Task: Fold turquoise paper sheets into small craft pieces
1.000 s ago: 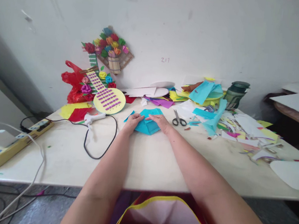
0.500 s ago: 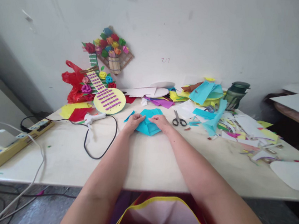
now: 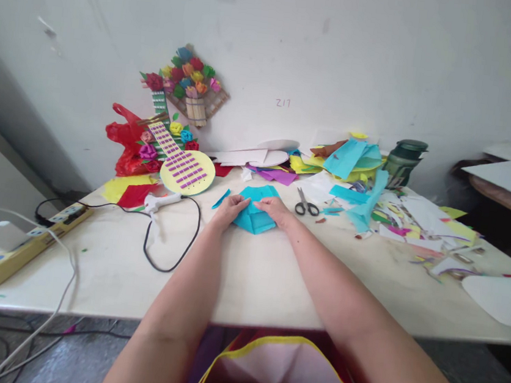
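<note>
Between my two hands is a creased sheet of turquoise paper [image 3: 256, 219], held just over the table [image 3: 267, 285]. The fingers of my left hand [image 3: 230, 208] pinch its left part. My right hand [image 3: 274, 209] grips it from the right, thumb and fingertips close to those of the left. A narrow turquoise strip [image 3: 221, 199] lies just left of my left hand. Black-handled scissors [image 3: 306, 207] rest on the table to the right of my right hand.
On the left are a white glue gun [image 3: 162, 202] with a looped black cord, and a power strip [image 3: 28, 245]. A yellow paper banjo shape [image 3: 187, 173] leans behind. Paper scraps [image 3: 418, 219] and a green bottle [image 3: 404, 164] occupy the right side.
Both hands keep their hold on the turquoise paper. Its lower edge has shifted slightly downward; the fingers have barely moved.
</note>
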A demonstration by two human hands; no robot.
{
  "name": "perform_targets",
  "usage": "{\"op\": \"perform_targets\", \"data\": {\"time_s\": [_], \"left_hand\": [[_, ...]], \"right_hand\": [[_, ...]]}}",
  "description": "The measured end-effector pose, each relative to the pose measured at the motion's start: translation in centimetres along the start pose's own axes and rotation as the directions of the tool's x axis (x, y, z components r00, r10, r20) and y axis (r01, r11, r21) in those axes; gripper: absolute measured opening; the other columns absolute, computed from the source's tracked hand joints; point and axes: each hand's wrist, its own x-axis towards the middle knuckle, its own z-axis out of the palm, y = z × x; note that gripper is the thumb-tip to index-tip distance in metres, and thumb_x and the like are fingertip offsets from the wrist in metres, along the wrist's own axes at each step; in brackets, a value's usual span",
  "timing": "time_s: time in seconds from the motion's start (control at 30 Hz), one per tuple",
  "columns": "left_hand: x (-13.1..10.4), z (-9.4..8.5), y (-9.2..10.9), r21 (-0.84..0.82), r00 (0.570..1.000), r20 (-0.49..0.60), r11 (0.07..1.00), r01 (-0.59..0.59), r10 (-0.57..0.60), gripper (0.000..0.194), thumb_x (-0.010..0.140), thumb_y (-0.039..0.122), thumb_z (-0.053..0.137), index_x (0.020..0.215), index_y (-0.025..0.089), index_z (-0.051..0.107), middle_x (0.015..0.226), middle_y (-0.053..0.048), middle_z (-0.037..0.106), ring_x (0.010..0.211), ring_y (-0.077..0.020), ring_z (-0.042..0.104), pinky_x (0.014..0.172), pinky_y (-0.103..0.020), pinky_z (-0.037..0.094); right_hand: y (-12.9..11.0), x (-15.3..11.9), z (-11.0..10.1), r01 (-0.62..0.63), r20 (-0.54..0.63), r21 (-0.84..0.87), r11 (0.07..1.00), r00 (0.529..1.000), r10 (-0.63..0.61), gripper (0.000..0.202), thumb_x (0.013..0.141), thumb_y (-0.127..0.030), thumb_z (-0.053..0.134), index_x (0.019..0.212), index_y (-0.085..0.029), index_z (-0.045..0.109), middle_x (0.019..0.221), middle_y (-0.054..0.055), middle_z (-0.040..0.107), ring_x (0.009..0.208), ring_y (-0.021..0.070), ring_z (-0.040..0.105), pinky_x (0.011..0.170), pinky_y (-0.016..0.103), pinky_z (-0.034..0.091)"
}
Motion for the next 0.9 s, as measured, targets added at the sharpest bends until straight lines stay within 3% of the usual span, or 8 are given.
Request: {"op": "perform_targets", "data": {"time_s": [0.33,0.6,0.9], "left_hand": [[0.23,0.03,-0.4,-0.021,0.998,0.027,0.998,0.062,-0.062,0.041,0.065,0.049,0.07,0.058,0.018,0.044,0.047,0.008,0.032,0.042,-0.0055,0.025,0.042,-0.022,0.016],[0.3,-0.07,-0.51,-0.032,0.999,0.042,0.999,0.031,-0.029,0.039,0.068,0.048,0.068,0.06,0.017,0.045,0.048,0.007,0.031,0.043,-0.0053,0.025,0.042,-0.022,0.016],[0.43,0.09,-0.6,-0.013,0.999,0.022,0.999,0.032,-0.032,0.039,0.067,0.046,0.07,0.058,0.018,0.045,0.047,0.008,0.029,0.042,-0.0052,0.023,0.042,-0.022,0.014]], "right_hand": [[-0.31,-0.05,0.18,0.004,-0.013,0.031,1.0,1.0,-0.003,0.03,0.056,-0.043,0.063,0.052,-0.018,0.047,0.049,-0.006,0.035,0.052,0.0086,0.028,0.051,0.026,0.021],[-0.34,-0.01,0.34,0.041,-0.023,-0.02,0.999,0.999,-0.041,0.032,0.061,-0.043,0.059,0.05,-0.019,0.041,0.049,-0.007,0.03,0.052,0.0087,0.026,0.051,0.026,0.019],[0.09,0.34,0.28,0.068,-0.036,-0.014,0.998,0.997,-0.069,0.028,0.06,-0.043,0.059,0.053,-0.018,0.047,0.05,-0.006,0.035,0.054,0.0093,0.029,0.052,0.026,0.022]]}}
